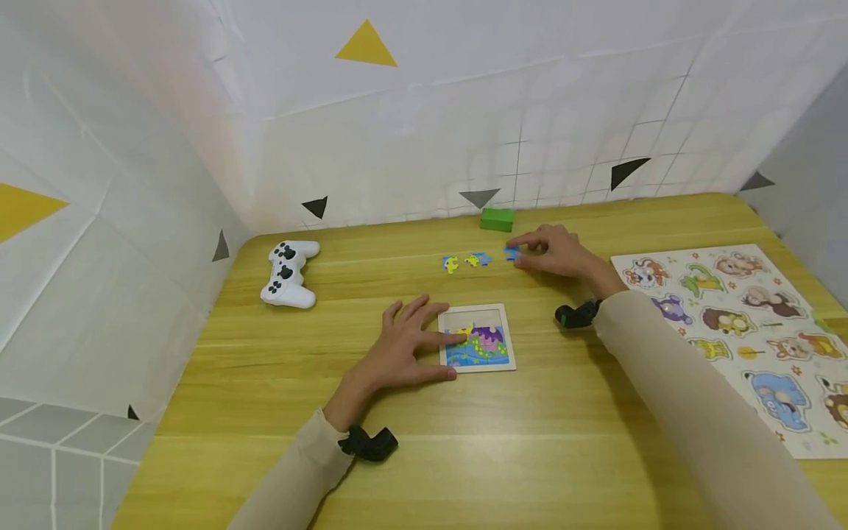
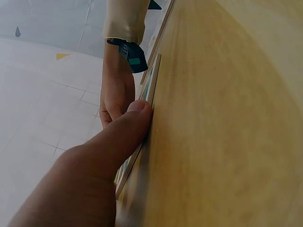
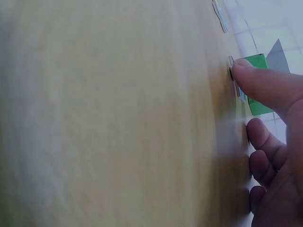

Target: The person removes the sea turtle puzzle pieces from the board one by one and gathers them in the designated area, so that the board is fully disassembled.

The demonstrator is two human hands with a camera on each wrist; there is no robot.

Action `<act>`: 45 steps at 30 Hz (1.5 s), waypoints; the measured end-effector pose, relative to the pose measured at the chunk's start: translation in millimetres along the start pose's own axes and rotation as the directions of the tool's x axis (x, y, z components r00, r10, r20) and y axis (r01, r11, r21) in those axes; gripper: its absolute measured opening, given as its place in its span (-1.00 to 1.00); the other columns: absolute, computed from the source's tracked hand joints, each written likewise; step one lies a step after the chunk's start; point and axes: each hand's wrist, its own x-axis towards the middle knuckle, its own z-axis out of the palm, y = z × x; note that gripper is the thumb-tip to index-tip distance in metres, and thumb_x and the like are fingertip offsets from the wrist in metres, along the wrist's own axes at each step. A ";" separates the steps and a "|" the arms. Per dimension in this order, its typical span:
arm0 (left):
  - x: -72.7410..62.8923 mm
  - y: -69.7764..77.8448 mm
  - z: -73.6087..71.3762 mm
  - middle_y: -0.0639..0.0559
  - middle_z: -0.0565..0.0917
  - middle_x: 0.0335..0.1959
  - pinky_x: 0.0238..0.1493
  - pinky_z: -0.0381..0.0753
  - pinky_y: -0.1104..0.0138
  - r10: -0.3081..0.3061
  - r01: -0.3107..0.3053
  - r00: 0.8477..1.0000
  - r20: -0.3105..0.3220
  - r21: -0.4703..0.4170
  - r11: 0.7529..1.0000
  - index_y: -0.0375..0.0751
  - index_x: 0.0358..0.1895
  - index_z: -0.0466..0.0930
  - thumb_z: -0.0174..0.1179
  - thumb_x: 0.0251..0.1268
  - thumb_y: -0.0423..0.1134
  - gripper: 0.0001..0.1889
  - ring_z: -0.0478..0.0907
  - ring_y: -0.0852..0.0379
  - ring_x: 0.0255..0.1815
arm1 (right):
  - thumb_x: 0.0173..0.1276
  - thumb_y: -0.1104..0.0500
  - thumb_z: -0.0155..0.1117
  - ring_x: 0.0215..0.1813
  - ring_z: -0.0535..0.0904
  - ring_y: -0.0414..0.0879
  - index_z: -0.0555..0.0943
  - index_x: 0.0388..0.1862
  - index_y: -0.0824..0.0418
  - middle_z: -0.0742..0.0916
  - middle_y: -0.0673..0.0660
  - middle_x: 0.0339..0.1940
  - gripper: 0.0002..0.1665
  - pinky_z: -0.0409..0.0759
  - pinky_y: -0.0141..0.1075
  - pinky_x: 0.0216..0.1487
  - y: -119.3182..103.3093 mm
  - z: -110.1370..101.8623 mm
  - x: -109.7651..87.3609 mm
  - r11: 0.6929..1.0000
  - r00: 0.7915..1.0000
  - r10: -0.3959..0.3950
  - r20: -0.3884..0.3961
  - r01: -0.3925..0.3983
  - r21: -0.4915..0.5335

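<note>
A small square jigsaw tray [image 1: 511,346] with a pale frame lies on the table, its lower part filled with blue, purple and yellow pieces. My left hand [image 1: 404,346] rests at the tray's left side with fingers spread, thumb on the lower left corner and index finger reaching over the picture. Farther back, my right hand [image 1: 559,254] pinches a blue jigsaw piece [image 1: 512,253] between thumb and index finger, close to the table. In the right wrist view the thumb [image 3: 258,80] covers part of that piece. Two loose yellow-and-blue pieces [image 1: 451,264] [image 1: 477,259] lie to its left.
A green block [image 1: 497,219] stands behind the loose pieces, near the back wall. At the left lies a white game controller [image 1: 288,274]. A large board of animal pictures [image 1: 735,316] covers the table's right side, partly under the right forearm.
</note>
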 end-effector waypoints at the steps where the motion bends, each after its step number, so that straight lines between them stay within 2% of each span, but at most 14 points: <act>1: 0.2 0.1 0.1 0.08 0.23 0.61 0.51 -0.20 -0.28 -0.001 0.001 1.000 0.000 -0.001 1.000 0.52 0.33 0.53 0.27 0.17 0.41 -0.40 -0.09 -0.17 0.70 | 0.42 0.03 0.37 -0.08 0.42 0.02 0.67 0.28 0.02 0.65 0.20 -0.09 -0.54 0.24 -0.12 -0.06 -0.1 -0.1 -0.2 1.000 1.000 0.003 0.001 -0.003 0.005; 10: 2.8 0.5 -0.9 0.08 0.24 0.60 0.52 -0.23 -0.26 -0.004 0.004 1.000 0.005 -0.020 1.000 0.48 0.29 0.58 0.32 0.14 0.41 -0.40 -0.09 -0.17 0.70 | 0.45 0.05 0.33 0.04 0.46 0.10 0.63 0.32 0.08 0.66 0.27 0.08 -0.51 0.38 -0.10 -0.02 -2.4 -0.3 -7.8 0.996 0.999 0.009 -0.033 -0.006 0.092; 15: 4.7 0.8 -3.0 0.08 0.25 0.60 0.52 -0.22 -0.27 0.003 -0.002 1.000 0.002 -0.031 1.000 0.46 0.30 0.58 0.36 0.10 0.40 -0.37 -0.08 -0.19 0.69 | 0.46 0.12 0.32 0.20 0.45 0.15 0.65 0.29 0.17 0.68 0.26 0.20 -0.55 0.34 -0.01 0.12 -12.5 7.3 -16.0 0.986 0.994 -0.060 -0.094 0.074 0.147; 18: 6.0 1.4 -4.5 0.07 0.26 0.59 0.51 -0.20 -0.28 0.003 -0.003 1.000 -0.004 -0.040 0.999 0.44 0.36 0.52 0.39 0.06 0.39 -0.29 -0.06 -0.21 0.69 | 0.42 0.19 0.35 0.12 0.45 0.18 0.67 0.24 0.23 0.71 0.28 0.15 -0.58 0.29 -0.04 0.03 -23.8 15.6 -22.1 0.975 0.983 -0.153 -0.100 0.167 0.149; 20: 6.9 1.8 -5.4 0.08 0.27 0.59 0.50 -0.20 -0.29 -0.007 0.007 1.000 -0.004 -0.051 0.999 0.42 0.42 0.46 0.40 0.03 0.40 -0.21 -0.05 -0.21 0.68 | 0.39 0.20 0.39 0.01 0.44 0.17 0.70 0.19 0.23 0.73 0.27 0.07 -0.60 0.25 -0.09 -0.05 -32.0 22.4 -26.3 0.966 0.973 -0.216 -0.084 0.226 0.125; 23: 8.2 2.3 -6.3 0.13 0.27 0.59 0.51 -0.21 -0.27 -0.033 0.033 0.999 0.001 -0.064 0.997 0.39 0.49 0.35 0.41 -0.01 0.43 -0.09 -0.05 -0.18 0.69 | 0.35 0.18 0.44 -0.03 0.45 0.07 0.75 0.10 0.16 0.76 0.18 -0.03 -0.66 0.26 -0.14 -0.05 -44.8 32.9 -32.2 0.953 0.956 -0.287 -0.055 0.291 0.088; 26: 8.9 2.1 -6.6 0.19 0.26 0.59 0.53 -0.22 -0.24 -0.058 0.058 0.998 0.009 -0.064 0.996 0.34 0.52 0.31 0.40 -0.04 0.46 -0.04 -0.06 -0.12 0.70 | 0.30 0.12 0.49 -0.03 0.49 -0.03 0.80 -0.02 0.04 0.76 0.06 -0.10 -0.74 0.30 -0.17 -0.01 -56.5 42.5 -37.6 0.950 0.951 -0.307 -0.031 0.308 0.053; 30: 9.0 2.1 -6.6 0.22 0.27 0.59 0.55 -0.23 -0.22 -0.066 0.066 0.998 0.009 -0.059 0.996 0.29 0.50 0.33 0.40 -0.06 0.47 -0.03 -0.07 -0.09 0.70 | 0.30 0.09 0.49 -0.09 0.50 -0.07 0.81 -0.12 -0.02 0.74 -0.04 -0.18 -0.82 0.35 -0.17 -0.05 -69.8 51.5 -44.9 0.943 0.945 -0.325 0.009 0.324 0.071; 35: 7.5 2.4 -6.4 0.22 0.29 0.57 0.55 -0.22 -0.22 -0.069 0.069 0.998 -0.004 -0.078 0.995 0.26 0.50 0.33 0.36 0.02 0.44 -0.08 -0.05 -0.07 0.70 | 0.27 0.11 0.52 -0.15 0.52 -0.09 0.82 -0.13 0.00 0.74 -0.04 -0.23 -0.81 0.38 -0.19 -0.09 -82.6 59.6 -50.6 0.932 0.933 -0.357 0.044 0.352 0.087; 41: 4.1 1.4 -3.4 0.21 0.29 0.58 0.56 -0.22 -0.19 -0.093 0.092 0.996 -0.007 -0.084 0.992 0.22 0.55 0.25 0.21 0.23 0.38 -0.16 -0.05 -0.04 0.70 | 0.23 0.06 0.55 -0.17 0.45 -0.10 0.82 -0.10 -0.04 0.70 -0.02 -0.26 -0.76 0.27 -0.21 -0.08 -90.1 70.6 -55.3 0.922 0.918 -0.386 0.091 0.388 0.000; 45: 3.1 1.5 -1.3 0.09 0.22 0.62 0.57 -0.19 -0.19 -0.098 0.097 0.995 -0.017 -0.066 0.993 0.13 0.57 0.24 0.20 0.24 0.39 -0.13 -0.07 -0.11 0.70 | 0.23 0.04 0.54 -0.14 0.42 -0.09 0.80 -0.08 -0.08 0.68 -0.02 -0.23 -0.74 0.21 -0.18 -0.05 -94.1 72.1 -59.1 0.930 0.925 -0.360 0.120 0.366 -0.033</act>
